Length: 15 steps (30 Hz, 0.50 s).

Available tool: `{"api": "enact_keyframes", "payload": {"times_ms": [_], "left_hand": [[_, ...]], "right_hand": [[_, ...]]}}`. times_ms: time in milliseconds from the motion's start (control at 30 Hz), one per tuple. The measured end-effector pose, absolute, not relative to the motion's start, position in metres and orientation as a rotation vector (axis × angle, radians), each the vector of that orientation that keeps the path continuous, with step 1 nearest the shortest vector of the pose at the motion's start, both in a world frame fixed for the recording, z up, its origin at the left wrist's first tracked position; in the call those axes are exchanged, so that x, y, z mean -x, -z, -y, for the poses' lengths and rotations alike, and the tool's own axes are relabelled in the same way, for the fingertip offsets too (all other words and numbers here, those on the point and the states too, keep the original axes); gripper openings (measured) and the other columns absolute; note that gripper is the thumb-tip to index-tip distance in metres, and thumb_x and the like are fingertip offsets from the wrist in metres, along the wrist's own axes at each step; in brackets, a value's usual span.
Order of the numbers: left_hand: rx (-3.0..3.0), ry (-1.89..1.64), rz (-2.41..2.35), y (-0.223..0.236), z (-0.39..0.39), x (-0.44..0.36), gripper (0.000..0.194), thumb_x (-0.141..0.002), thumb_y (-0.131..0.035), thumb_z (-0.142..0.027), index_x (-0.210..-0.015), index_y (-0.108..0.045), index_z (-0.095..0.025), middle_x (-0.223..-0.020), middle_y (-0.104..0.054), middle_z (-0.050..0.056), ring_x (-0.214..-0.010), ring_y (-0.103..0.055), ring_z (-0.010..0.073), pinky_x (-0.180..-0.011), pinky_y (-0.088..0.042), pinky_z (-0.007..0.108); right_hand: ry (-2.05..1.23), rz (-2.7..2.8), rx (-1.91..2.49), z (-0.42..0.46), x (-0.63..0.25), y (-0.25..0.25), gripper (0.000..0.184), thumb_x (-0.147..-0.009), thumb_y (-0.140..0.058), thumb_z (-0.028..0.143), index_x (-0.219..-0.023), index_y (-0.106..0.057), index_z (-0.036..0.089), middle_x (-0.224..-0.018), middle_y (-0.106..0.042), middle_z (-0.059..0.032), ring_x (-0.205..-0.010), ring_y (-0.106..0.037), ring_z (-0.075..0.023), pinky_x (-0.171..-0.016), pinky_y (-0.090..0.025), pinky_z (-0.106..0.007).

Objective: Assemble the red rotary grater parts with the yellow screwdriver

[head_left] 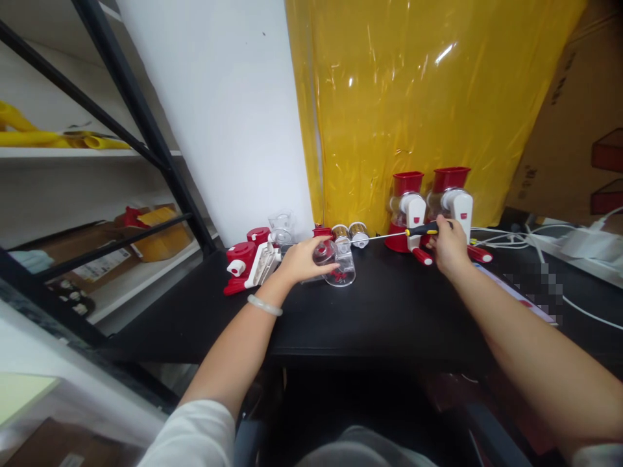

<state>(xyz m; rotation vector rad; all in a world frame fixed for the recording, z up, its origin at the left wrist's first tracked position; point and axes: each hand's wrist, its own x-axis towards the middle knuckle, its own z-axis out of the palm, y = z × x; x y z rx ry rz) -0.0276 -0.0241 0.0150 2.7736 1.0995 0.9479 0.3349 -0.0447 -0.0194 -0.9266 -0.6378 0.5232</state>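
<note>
Left hand (302, 261) pinches clear housing (343, 275), twelve o'clock; right hand (448, 246) grips screwdriver (424, 228), shaft toward nine. Red-and-white machines (460, 209), one o'clock, look assembled; red bases (243, 254), eleven o'clock, and drums (359, 235), twelve, apparently remain unassembled.

Bright, even light falls on the white panel (224, 104) at upper left, while small, sharp glints streak the glossy yellow sheet (413, 110) at upper right. The black surface (374, 318) reflects little, and the space below it sinks into deep shadow. Wide-angle distortion tilts the shelving frame (119, 87) at left; fine detail is soft throughout, and pixelated blocks mask a patch at right.
</note>
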Motion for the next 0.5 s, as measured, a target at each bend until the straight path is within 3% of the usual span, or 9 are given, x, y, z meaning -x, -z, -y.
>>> {"api": "enact_keyframes", "payload": {"times_ms": [200,300,433,500], "left_hand": [[-2.776,-0.944,-1.097,-0.0139,0.0236,0.0282,0.076,-0.079,-0.079,-0.06,-0.142,-0.06,-0.024,-0.136,-0.071,0.012,-0.122,-0.068,0.0341,-0.105,-0.054,0.051],[-2.775,-0.952,-1.1,-0.0135,0.0228,0.0285,0.076,-0.079,-0.078,-0.061,-0.142,-0.06,-0.024,-0.136,-0.071,0.012,-0.122,-0.069,0.0339,-0.105,-0.054,0.051],[-2.774,-0.938,-1.095,-0.0149,0.0241,0.0286,0.076,-0.079,-0.078,-0.062,-0.142,-0.06,-0.025,-0.137,-0.07,0.012,-0.122,-0.068,0.0338,-0.107,-0.053,0.05],[-2.777,-0.936,-1.094,-0.0153,0.0247,0.0287,0.076,-0.079,-0.078,-0.062,-0.142,-0.06,-0.025,-0.137,-0.07,0.012,-0.122,-0.069,0.0339,-0.107,-0.053,0.05]], "right_hand": [[-0.543,0.593,0.928,0.0474,-0.331,0.0141,0.008,-0.087,-0.059,0.028,-0.089,-0.053,0.024,-0.059,-0.053,0.0072,-0.038,-0.045,-0.0081,-0.033,-0.041,-0.018],[-0.568,0.609,0.955,0.0503,-0.3305,0.0114,0.003,-0.089,-0.051,0.022,-0.087,-0.052,0.023,-0.059,-0.055,0.005,-0.039,-0.046,-0.0095,-0.034,-0.041,-0.02],[-0.482,0.649,0.982,0.0511,-0.3333,0.0146,0.021,-0.098,-0.05,0.038,-0.082,-0.051,0.025,-0.05,-0.045,0.0054,-0.036,-0.04,-0.0106,-0.032,-0.035,-0.021],[-0.444,0.664,0.991,0.0489,-0.3356,0.0182,0.028,-0.095,-0.059,0.047,-0.08,-0.051,0.025,-0.047,-0.04,0.0067,-0.036,-0.037,-0.0102,-0.031,-0.033,-0.021]]}}
